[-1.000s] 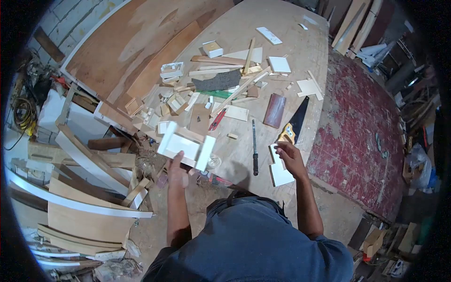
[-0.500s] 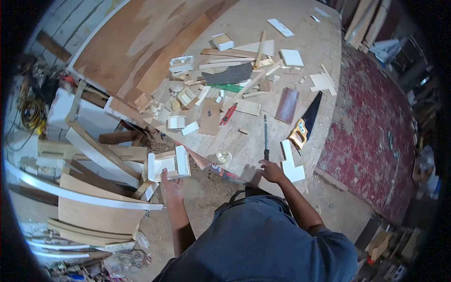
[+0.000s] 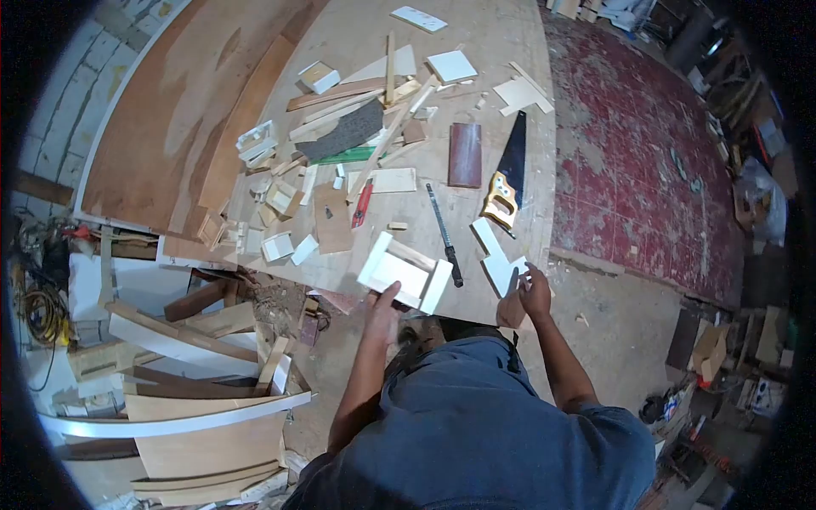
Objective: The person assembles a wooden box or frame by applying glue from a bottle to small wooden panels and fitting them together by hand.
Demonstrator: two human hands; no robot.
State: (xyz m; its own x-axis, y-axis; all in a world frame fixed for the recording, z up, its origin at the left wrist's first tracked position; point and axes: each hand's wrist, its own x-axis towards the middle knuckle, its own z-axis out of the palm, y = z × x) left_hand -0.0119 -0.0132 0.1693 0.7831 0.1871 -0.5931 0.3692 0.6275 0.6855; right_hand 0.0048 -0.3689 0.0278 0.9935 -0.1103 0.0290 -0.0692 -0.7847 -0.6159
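Note:
My left hand (image 3: 382, 319) holds a small white box-like frame (image 3: 399, 276) with raised sides, thumb over its near edge, at the front of the worktable. My right hand (image 3: 534, 293) is over the table's front right edge with its fingers apart, fingertips right at a stepped white board piece (image 3: 495, 262). Left of that piece lies a thin-bladed tool with a black handle (image 3: 455, 265), touched by neither hand. A handsaw (image 3: 503, 200) with a yellowish handle rests just beyond the white piece. A red utility knife (image 3: 363, 202) lies farther left.
Wood strips, small white boxes (image 3: 320, 77) and offcuts cover the middle of the worktable (image 3: 425, 310). A dark reddish block (image 3: 465, 155) lies near the handsaw. Curved boards and a white-edged strip (image 3: 187, 427) are stacked on the left. A worn red floor (image 3: 629, 170) lies right.
My right hand has let go of the black-handled tool and moved right to the stepped white piece. My left hand has brought the white frame rightward, over the table's front edge. The view has shifted.

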